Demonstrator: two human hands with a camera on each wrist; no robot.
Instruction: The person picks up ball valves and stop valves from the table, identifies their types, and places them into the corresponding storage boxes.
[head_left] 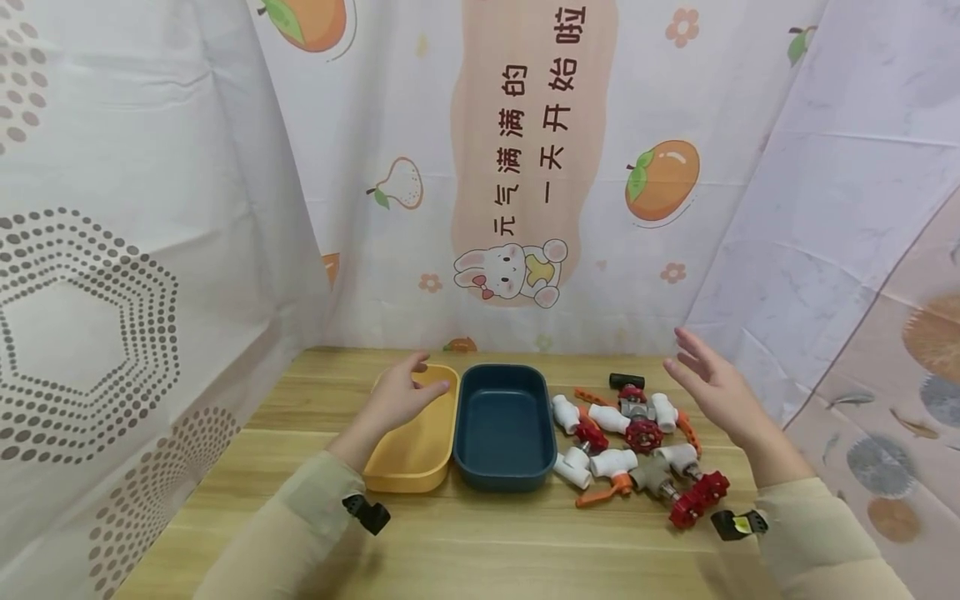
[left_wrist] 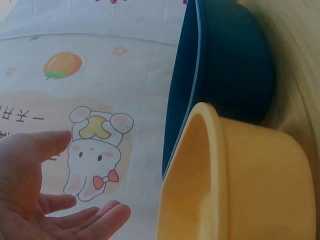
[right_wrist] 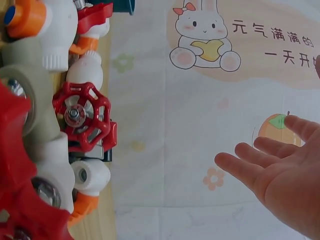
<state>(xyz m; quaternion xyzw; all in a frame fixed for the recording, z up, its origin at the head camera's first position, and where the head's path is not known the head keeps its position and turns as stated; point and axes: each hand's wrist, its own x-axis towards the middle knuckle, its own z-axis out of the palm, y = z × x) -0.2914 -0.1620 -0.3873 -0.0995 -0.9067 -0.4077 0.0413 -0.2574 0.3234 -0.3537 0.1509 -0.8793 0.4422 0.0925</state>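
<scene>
My left hand [head_left: 402, 393] hovers over the yellow tray [head_left: 420, 481], its fingers relaxed and holding nothing. In the left wrist view the left hand [left_wrist: 30, 190] is beside the yellow tray [left_wrist: 265, 180], thumb and fingers apart. A dark blue tray [head_left: 506, 483] stands right against the yellow one. My right hand [head_left: 716, 392] is raised at the right, above and beside a pile of valves, fingers extended and holding nothing. The pile has white valves with orange handles [head_left: 621, 483], red-wheeled valves [head_left: 643, 435] and grey-bodied ones [head_left: 654, 477]. The right wrist view shows a red handwheel [right_wrist: 82, 116] up close.
A wooden table [head_left: 487, 542] bears everything. Printed cloth [head_left: 375, 275] hangs behind and at both sides. A short black cylinder [head_left: 627, 381] lies at the back of the pile. Each wrist wears a small black camera [head_left: 367, 513].
</scene>
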